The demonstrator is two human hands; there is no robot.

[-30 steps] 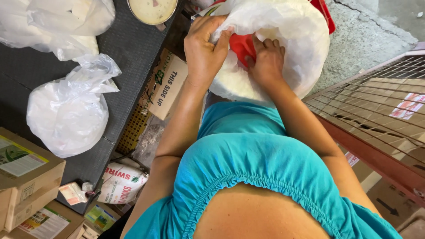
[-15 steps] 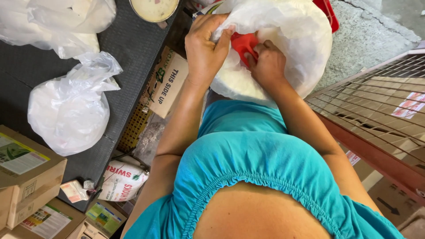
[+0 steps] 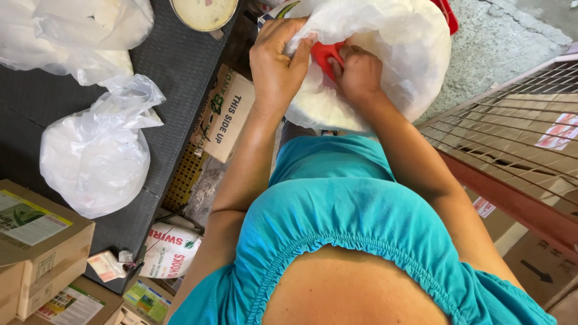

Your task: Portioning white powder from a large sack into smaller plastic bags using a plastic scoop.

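While both hands — left hand (image 3: 278,63), right hand (image 3: 359,73) — grip the white plastic bag (image 3: 397,54) (red scoop (image 3: 325,55) inside), tied bags (image 3: 96,156) rest on the dark table (image 3: 174,66).

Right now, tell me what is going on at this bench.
A person in a teal top is working with both bare hands at the mouth of a large white plastic bag. The left hand grips the bag's edge, while the right hand is pushed into the opening against a red object inside. Beside them, a tied white bag lies on the dark table, with cardboard boxes nearby and a round scale dial at the top.
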